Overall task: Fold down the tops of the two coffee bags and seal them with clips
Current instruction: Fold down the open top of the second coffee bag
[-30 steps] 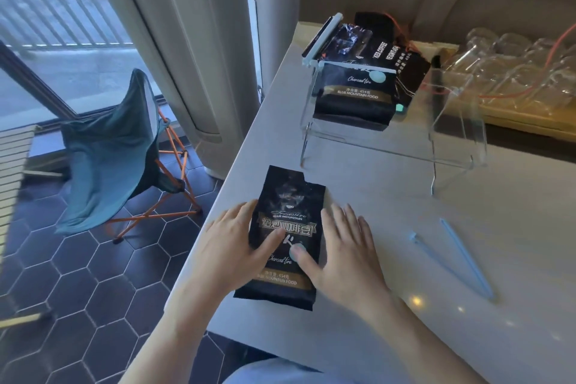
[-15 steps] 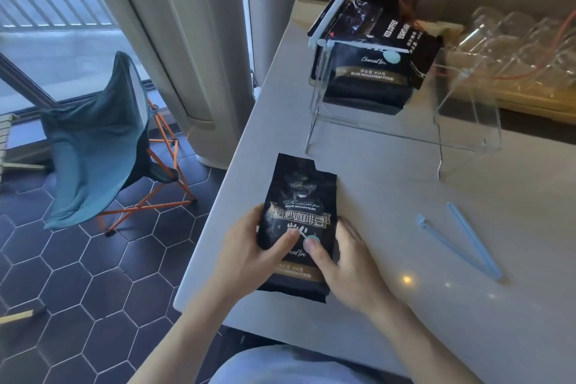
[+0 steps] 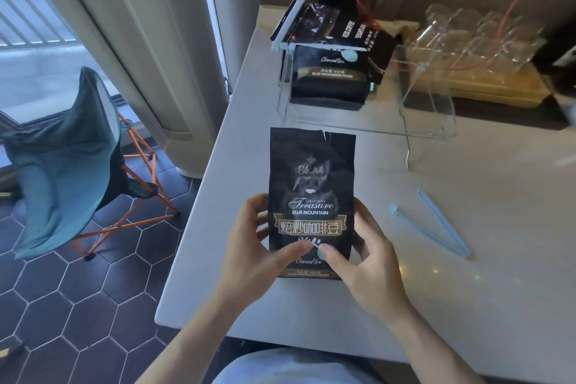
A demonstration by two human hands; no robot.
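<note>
A black coffee bag [image 3: 311, 184] with gold lettering stands upright at the near edge of the white table [image 3: 467, 290]. Its top is unfolded, with a small tear in the upper edge. My left hand [image 3: 258, 252] grips its lower left side and my right hand [image 3: 358, 262] its lower right side, both thumbs on the front. A second black coffee bag [image 3: 327, 78] sits in a clear acrylic rack [image 3: 427, 109] at the back, with a white clip [image 3: 324, 47] across its folded top. A light blue clip [image 3: 433, 224] lies spread open on the table to the right.
More dark packets [image 3: 355, 28] lean behind the rack. Clear glasses [image 3: 473, 37] stand on a wooden tray at the back right. The table's left edge drops to a tiled floor with a teal folding chair [image 3: 68, 165] and a tall white unit [image 3: 149, 50].
The bag lay flat under both palms; both hands have since gripped its sides and raised it upright. The head camera has come closer.
</note>
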